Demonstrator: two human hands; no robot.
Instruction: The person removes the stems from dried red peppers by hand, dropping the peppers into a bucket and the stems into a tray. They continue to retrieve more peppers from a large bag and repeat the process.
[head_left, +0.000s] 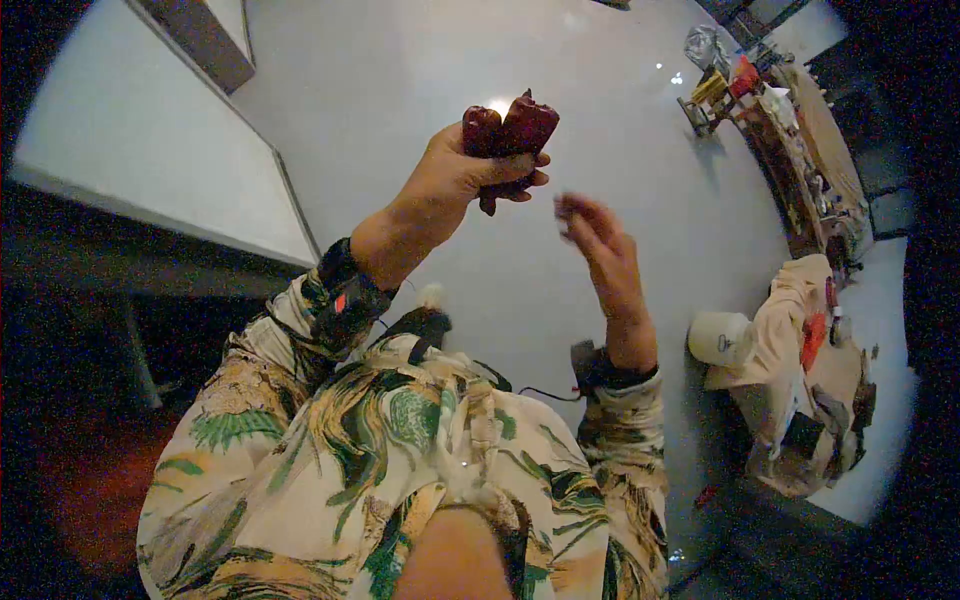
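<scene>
My left hand is raised at the upper middle of the head view, its fingers wrapped round a bundle of dark red rolls. At least two thick, shiny, rounded ends stick up above the fingers, and a narrow tip pokes out below. What the rolls are made of I cannot make out. A short way to the right and lower, my right hand hangs apart from the bundle. Motion smears its bent fingers, so whether anything is between them does not show. Dark bands circle both wrists.
A white bucket stands at the right beside a beige cloth with a red item on it. A cluttered table lies at the upper right. At left is a large white panel with a dark edge.
</scene>
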